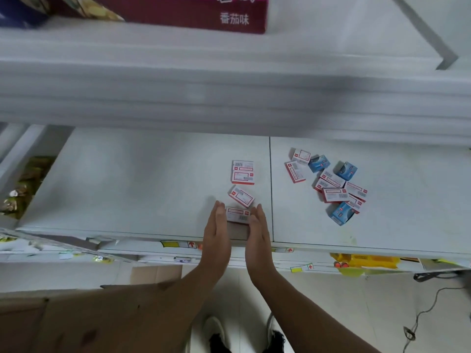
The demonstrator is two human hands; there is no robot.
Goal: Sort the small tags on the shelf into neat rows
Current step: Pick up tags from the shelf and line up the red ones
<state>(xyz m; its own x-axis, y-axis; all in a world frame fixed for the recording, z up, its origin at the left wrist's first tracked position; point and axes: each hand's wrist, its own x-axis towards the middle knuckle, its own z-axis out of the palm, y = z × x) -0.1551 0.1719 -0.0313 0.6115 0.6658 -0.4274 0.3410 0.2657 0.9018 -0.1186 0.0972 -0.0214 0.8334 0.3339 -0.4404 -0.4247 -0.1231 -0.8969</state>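
Note:
Small red-and-white tag boxes lie on the white shelf (127, 187). One box (238, 215) sits near the front edge between my two hands. My left hand (216, 233) presses its left side with straight fingers, and my right hand (258, 230) presses its right side the same way. Just beyond it lies a tilted box (241, 196), and farther back a stacked pair (243, 172). To the right is a loose heap of red-and-white boxes (334, 189) mixed with three blue boxes (342, 214).
An upper shelf (229, 85) overhangs the work area and carries a dark red carton (216, 14). A seam (270, 187) splits the shelf into two panels. Price labels (178, 244) line the front edge. Cardboard (89, 322) and a cable (418, 314) are on the floor below.

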